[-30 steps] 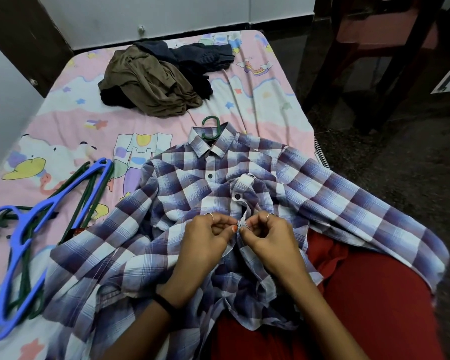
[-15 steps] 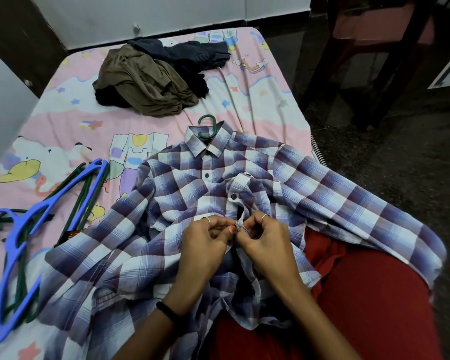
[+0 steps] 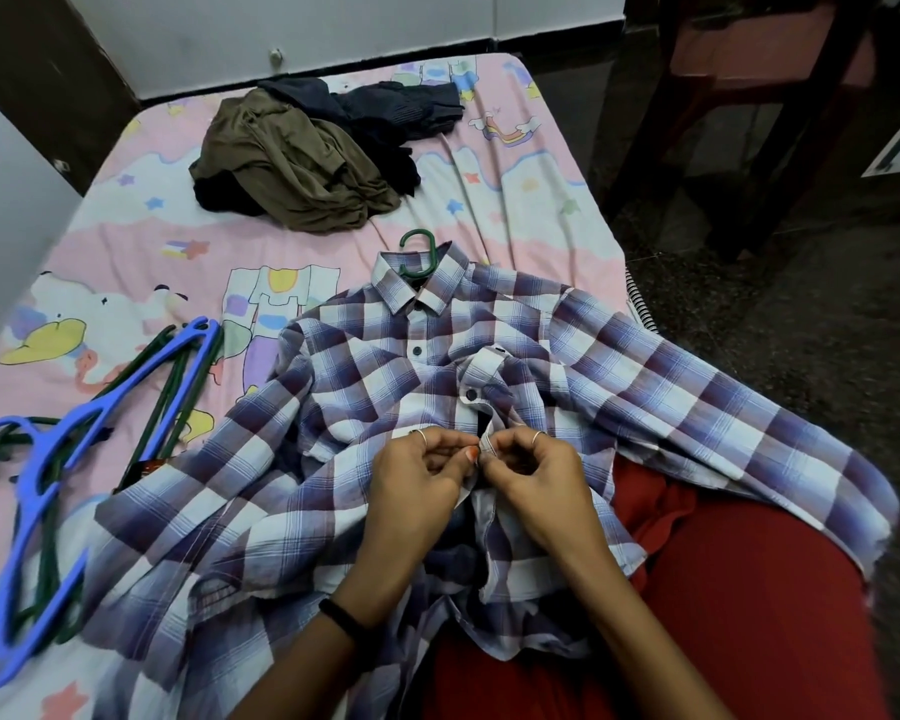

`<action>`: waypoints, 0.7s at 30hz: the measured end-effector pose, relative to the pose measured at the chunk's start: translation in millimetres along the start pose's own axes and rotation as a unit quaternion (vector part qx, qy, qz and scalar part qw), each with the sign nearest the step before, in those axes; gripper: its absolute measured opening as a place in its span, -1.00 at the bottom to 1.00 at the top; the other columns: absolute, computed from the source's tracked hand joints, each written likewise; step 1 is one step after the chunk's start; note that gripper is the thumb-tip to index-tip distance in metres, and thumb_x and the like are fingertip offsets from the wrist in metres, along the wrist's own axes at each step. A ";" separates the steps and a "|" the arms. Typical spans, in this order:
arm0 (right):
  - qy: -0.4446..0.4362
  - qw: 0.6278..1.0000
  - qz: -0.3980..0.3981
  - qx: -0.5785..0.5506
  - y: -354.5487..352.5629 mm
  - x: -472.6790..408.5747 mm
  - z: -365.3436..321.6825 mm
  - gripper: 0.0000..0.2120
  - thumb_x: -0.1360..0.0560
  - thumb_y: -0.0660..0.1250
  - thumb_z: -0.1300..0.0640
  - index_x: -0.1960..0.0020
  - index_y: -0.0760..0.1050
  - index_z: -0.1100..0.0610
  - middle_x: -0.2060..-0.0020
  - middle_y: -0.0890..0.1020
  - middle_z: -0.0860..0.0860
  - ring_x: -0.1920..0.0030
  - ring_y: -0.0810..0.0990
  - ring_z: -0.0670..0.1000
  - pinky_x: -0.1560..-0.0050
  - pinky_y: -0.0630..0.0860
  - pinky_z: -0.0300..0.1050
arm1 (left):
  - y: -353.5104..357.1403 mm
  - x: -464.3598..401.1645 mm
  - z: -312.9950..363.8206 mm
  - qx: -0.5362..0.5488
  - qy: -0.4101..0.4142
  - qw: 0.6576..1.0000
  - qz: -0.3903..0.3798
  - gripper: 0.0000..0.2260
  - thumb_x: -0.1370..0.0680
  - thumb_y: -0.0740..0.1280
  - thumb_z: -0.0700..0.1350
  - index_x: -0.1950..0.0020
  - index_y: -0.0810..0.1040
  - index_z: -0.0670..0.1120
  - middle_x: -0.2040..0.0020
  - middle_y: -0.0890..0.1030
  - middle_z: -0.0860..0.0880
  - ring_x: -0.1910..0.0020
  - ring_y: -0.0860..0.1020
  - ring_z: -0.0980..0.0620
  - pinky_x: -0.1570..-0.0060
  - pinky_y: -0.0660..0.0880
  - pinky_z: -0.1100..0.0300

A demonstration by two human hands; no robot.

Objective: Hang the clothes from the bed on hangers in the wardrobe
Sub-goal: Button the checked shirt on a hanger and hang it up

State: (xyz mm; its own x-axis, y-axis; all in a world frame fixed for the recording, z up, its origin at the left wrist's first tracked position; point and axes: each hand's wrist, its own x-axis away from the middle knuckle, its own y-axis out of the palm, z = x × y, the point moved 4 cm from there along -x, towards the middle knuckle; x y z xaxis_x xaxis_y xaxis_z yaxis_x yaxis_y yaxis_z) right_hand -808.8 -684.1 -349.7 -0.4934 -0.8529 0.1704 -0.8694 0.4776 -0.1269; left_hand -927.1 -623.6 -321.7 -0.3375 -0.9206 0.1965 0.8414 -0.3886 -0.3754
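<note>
A blue and white plaid shirt point(image 3: 365, 387) lies spread on the bed and over my lap, with a green hanger hook point(image 3: 418, 252) sticking out of its collar. My left hand point(image 3: 417, 485) and my right hand point(image 3: 536, 475) meet at the shirt's front placket below the third button, each pinching the fabric edge. The upper buttons look fastened. A heap of olive and dark clothes point(image 3: 307, 158) lies at the far end of the bed.
Several blue and green hangers point(image 3: 48, 485) lie on the pink cartoon bedsheet point(image 3: 141, 262) to my left. A dark wooden chair point(image 3: 759, 96) stands on the speckled floor to the right. A white wall runs behind the bed.
Both hands stay at the same spot on the placket, fingers shifting slightly. The view has dipped a little.
</note>
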 end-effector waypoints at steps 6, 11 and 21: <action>0.019 0.999 -0.018 -0.030 -1.2 -0.7 1.6 -0.86 -0.44 0.44 0.29 0.21 0.61 0.08 0.34 0.67 -0.02 0.29 0.61 -0.12 0.17 0.53 -0.25 | 1.3 -0.5 -1.6 -0.008 -0.003 1.000 0.019 -0.82 -0.48 0.42 -0.28 0.18 0.62 0.01 0.22 0.69 0.00 0.24 0.65 0.09 0.09 0.57 0.22; 0.019 0.998 0.026 -0.061 -4.8 2.6 0.5 -0.89 -0.43 0.46 0.27 0.19 0.60 0.09 0.32 0.66 0.00 0.27 0.62 -0.10 0.17 0.54 -0.26 | 7.9 -0.2 1.3 -0.005 -0.002 0.999 0.043 -0.88 -0.48 0.42 -0.26 0.13 0.66 -0.04 0.22 0.68 0.07 0.24 0.65 0.18 0.12 0.55 0.32; 0.031 0.984 0.004 -0.178 -3.6 6.7 -2.8 -0.80 -0.56 0.26 0.31 0.17 0.62 0.25 0.35 0.62 0.08 0.32 0.55 -0.08 0.22 0.51 -0.29 | 9.4 5.0 4.3 -0.005 0.010 0.997 0.078 -0.90 -0.49 0.41 -0.26 0.05 0.68 -0.11 0.20 0.69 0.07 0.22 0.65 0.21 0.17 0.51 0.42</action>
State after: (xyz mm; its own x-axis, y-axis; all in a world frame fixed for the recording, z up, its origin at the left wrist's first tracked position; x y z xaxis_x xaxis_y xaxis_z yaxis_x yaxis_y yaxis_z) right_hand -809.1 -690.9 -345.4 -0.4917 -0.8393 0.2322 -0.8143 0.5376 0.2188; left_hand -919.1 -631.8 -320.3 -0.2105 -0.9706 0.1169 0.8807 -0.2402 -0.4083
